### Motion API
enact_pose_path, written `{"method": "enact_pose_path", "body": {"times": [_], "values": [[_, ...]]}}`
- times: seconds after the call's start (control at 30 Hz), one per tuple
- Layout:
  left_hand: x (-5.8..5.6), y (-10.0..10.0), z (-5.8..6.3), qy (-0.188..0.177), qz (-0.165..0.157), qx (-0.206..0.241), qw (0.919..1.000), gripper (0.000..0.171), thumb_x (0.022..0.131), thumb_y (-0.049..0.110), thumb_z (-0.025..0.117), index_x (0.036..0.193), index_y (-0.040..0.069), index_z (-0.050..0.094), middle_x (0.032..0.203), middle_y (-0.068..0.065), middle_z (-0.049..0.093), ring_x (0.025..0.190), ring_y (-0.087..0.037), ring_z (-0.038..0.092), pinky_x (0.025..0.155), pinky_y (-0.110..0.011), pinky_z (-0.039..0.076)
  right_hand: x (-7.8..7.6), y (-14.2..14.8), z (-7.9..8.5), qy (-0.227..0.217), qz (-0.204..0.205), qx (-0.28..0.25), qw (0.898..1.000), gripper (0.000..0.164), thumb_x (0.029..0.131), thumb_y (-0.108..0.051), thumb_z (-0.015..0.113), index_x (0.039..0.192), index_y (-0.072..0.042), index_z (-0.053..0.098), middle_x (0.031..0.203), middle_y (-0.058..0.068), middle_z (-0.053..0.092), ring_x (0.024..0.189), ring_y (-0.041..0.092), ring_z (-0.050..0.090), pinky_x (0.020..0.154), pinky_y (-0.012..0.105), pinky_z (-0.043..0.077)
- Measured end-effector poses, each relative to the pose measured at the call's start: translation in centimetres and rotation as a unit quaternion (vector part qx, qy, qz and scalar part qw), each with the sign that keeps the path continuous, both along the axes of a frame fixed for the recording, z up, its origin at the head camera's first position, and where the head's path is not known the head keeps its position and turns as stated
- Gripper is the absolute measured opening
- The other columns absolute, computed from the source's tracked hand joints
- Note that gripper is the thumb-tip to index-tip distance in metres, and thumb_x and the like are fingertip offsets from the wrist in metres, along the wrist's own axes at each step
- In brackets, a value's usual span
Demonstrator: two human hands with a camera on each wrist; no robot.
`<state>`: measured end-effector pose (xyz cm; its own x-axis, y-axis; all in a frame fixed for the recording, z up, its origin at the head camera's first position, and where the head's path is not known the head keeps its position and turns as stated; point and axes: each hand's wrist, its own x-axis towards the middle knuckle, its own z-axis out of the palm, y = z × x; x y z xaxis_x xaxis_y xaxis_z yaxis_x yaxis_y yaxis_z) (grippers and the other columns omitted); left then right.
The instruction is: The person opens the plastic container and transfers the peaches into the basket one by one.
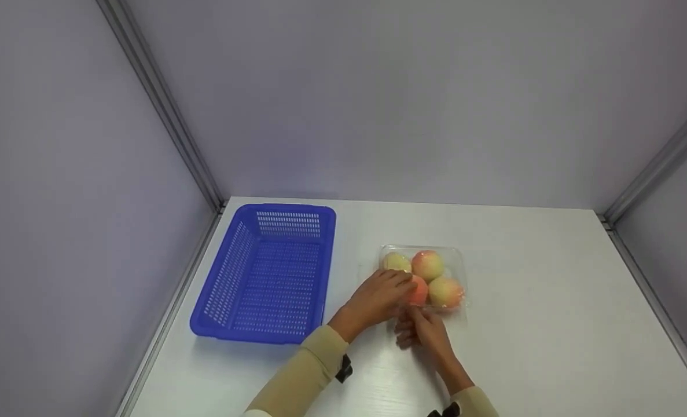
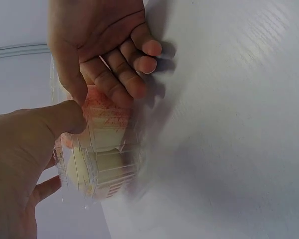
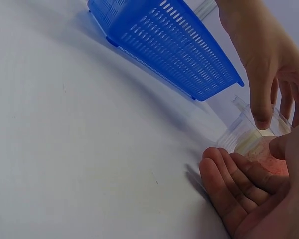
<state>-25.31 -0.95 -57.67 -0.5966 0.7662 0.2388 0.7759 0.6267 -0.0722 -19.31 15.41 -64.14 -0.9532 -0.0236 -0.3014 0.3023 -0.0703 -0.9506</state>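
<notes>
A clear plastic clamshell box (image 1: 456, 260) with several yellow and red peaches (image 1: 427, 265) sits on the white table. My left hand (image 1: 382, 296) lies over its near left part, its thumb at the front rim and its fingers across the top. At the near edge, my right hand (image 1: 427, 331) pinches the rim between thumb and index finger; its other fingers are loosely bent below. In the left wrist view both thumbs meet the rim of the box (image 2: 97, 169) close together. The right wrist view shows one peach (image 3: 264, 154) partly behind the fingers.
A blue perforated plastic basket (image 1: 327, 272) stands on the table (image 1: 551, 301) to the left of the box. Grey walls (image 1: 412, 116) with metal edge strips rise at the back and both sides.
</notes>
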Motion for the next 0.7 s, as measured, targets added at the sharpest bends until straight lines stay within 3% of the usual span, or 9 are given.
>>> {"method": "enact_pose_path", "body": {"times": [0.23,0.5,0.6,0.7], "values": [[-0.09,0.47,-0.02,0.057,-0.005,-0.029,0.9980,0.018,0.107,0.024,0.065,0.123,0.020,0.069,0.127,0.007,0.069,0.115,-0.011,0.067,0.097,-0.027,0.057,0.04,-0.19,-0.25,0.001,-0.014,-0.005,1.000,0.062,0.109,-0.047,0.056,0.101,0.013,0.069,0.079,0.014,0.072,0.061,0.020,0.069,0.056,0.033,0.060],[0.12,0.39,0.12,0.077,-0.007,-0.048,0.9958,0.021,0.105,0.021,0.067,0.125,0.020,0.068,0.124,0.008,0.066,0.112,-0.012,0.064,0.091,-0.025,0.055,-0.33,-0.44,0.28,-0.010,-0.019,-0.005,1.000,0.048,0.112,-0.035,0.050,0.109,0.008,0.069,0.088,0.016,0.075,0.062,0.022,0.073,0.054,0.036,0.061],[0.26,0.49,0.10,0.080,0.001,-0.061,0.9950,0.026,0.103,0.022,0.069,0.128,0.021,0.065,0.127,0.008,0.064,0.116,-0.014,0.062,0.094,-0.029,0.054,-0.33,-0.60,0.49,-0.020,-0.021,-0.012,0.999,0.050,0.113,-0.038,0.046,0.106,0.005,0.070,0.087,0.014,0.075,0.062,0.022,0.073,0.052,0.036,0.060],[0.29,0.70,0.09,0.061,0.016,-0.071,0.9955,0.028,0.103,0.022,0.069,0.130,0.022,0.064,0.131,0.008,0.064,0.122,-0.016,0.061,0.107,-0.039,0.054,-0.34,-0.67,0.54,-0.023,-0.023,-0.009,0.999,0.057,0.114,-0.046,0.043,0.104,0.002,0.071,0.087,0.015,0.075,0.061,0.022,0.073,0.051,0.035,0.060]]}}
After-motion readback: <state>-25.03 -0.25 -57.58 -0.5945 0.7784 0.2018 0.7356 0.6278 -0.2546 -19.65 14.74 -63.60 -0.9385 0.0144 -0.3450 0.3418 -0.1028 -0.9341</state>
